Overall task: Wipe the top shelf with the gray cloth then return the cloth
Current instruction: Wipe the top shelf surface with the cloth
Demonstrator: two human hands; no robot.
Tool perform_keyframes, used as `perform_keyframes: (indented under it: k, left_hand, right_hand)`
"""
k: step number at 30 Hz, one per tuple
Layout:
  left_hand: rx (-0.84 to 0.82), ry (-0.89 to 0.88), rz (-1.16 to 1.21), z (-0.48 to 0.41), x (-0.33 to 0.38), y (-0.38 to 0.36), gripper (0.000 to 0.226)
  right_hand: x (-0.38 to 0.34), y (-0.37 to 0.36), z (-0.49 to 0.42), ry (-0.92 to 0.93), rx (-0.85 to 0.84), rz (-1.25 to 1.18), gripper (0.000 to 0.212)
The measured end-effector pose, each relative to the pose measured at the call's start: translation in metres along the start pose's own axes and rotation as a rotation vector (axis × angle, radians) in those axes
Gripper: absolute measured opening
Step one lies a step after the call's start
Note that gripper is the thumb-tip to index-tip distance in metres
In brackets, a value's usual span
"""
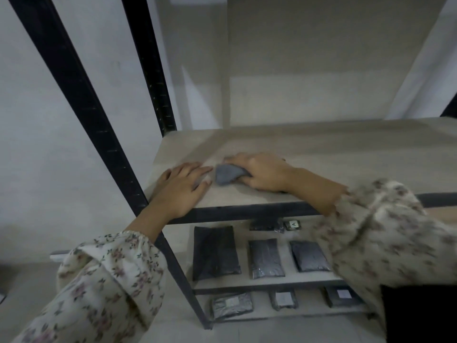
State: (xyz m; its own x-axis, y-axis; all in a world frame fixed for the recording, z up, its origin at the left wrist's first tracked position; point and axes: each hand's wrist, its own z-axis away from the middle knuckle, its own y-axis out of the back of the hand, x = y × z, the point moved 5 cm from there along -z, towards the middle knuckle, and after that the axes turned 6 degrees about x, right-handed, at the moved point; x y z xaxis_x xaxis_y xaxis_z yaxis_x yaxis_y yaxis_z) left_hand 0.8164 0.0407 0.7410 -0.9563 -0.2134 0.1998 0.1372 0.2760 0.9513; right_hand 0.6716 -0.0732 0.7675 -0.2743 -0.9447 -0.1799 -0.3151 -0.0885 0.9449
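Observation:
The top shelf (321, 149) is a pale wooden board in a black metal rack. A small gray cloth (226, 174) lies bunched on its front left part. My right hand (262, 173) presses down on the cloth, fingers curled over its right side, so part of the cloth is hidden under the palm. My left hand (180, 186) lies flat on the shelf just left of the cloth, fingers spread, fingertips nearly touching the cloth. Both arms wear floral sleeves.
Black rack uprights (81, 100) rise at the left. The lower shelf (272, 280) holds several dark flat packets (215, 251) and a small tag marked A (293, 224). More wrapped packets (232, 304) lie on the shelf beneath. A pale wall stands behind.

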Motion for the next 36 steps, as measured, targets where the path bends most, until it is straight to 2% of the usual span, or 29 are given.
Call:
perform_keyframes:
  k: [4, 6, 9, 10, 13, 15, 16, 18, 19, 21, 24, 26, 28, 29, 31, 34, 36]
  left_hand:
    - [-0.006, 0.014, 0.019, 0.000, 0.001, 0.001, 0.045]
    - [-0.007, 0.020, 0.026, -0.003, 0.001, 0.002, 0.045]
    - [-0.015, 0.025, 0.034, -0.004, 0.001, 0.002, 0.045]
    - [-0.019, 0.030, 0.036, -0.005, 0.001, 0.002, 0.045]
    - [-0.022, 0.052, 0.043, -0.005, 0.001, 0.002, 0.046]
    - [-0.004, 0.062, 0.044, -0.007, 0.000, 0.002, 0.046]
    - [0.006, 0.072, 0.043, -0.008, -0.001, 0.002, 0.046]
    - [0.018, 0.096, 0.039, -0.010, -0.002, 0.002, 0.047]
    - [0.023, 0.103, 0.032, -0.011, -0.003, 0.001, 0.047]
    - [0.027, 0.116, 0.030, -0.014, -0.004, 0.001, 0.048]
    - [0.048, 0.128, 0.034, -0.018, -0.007, 0.001, 0.047]
    - [0.057, 0.132, 0.032, -0.017, -0.008, 0.000, 0.047]
    - [0.064, 0.131, 0.029, -0.016, -0.008, 0.000, 0.048]
    - [0.073, 0.123, 0.027, -0.016, -0.007, 0.001, 0.049]
    - [0.079, 0.137, 0.023, -0.015, -0.010, 0.000, 0.050]
    - [0.083, 0.130, 0.012, -0.014, -0.007, 0.000, 0.051]
    - [0.088, 0.127, 0.010, -0.014, -0.007, -0.001, 0.050]
  right_hand:
    - [-0.038, 0.008, 0.054, 0.198, -0.092, -0.041, 0.052]
    - [-0.036, 0.014, 0.062, 0.172, -0.112, -0.141, 0.051]
    - [-0.001, 0.032, 0.031, -0.156, 0.094, -0.410, 0.049]
    - [0.022, 0.031, 0.014, -0.278, 0.158, -0.426, 0.047]
    - [0.068, 0.014, -0.026, -0.552, 0.115, -0.137, 0.043]
    - [0.066, 0.000, -0.037, -0.612, 0.083, 0.045, 0.039]
    - [0.056, -0.006, -0.040, -0.588, 0.081, 0.119, 0.037]
    - [0.025, -0.013, -0.043, -0.426, 0.074, 0.153, 0.041]
    - [0.014, -0.016, -0.042, -0.343, 0.059, 0.085, 0.043]
    - [0.017, -0.011, -0.050, -0.290, 0.004, -0.106, 0.040]
    - [0.064, 0.005, -0.088, -0.393, 0.031, -0.219, 0.025]
    - [0.093, 0.009, -0.107, -0.517, 0.112, -0.091, 0.036]
    - [0.100, -0.003, -0.119, -0.599, 0.091, 0.040, 0.041]
    - [0.092, -0.008, -0.122, -0.571, 0.069, 0.088, 0.039]
    - [0.063, -0.022, -0.127, -0.402, 0.030, 0.090, 0.032]
    - [0.024, -0.030, -0.122, -0.101, -0.034, -0.054, 0.029]
    - [0.022, -0.025, -0.131, -0.041, -0.075, -0.146, 0.027]
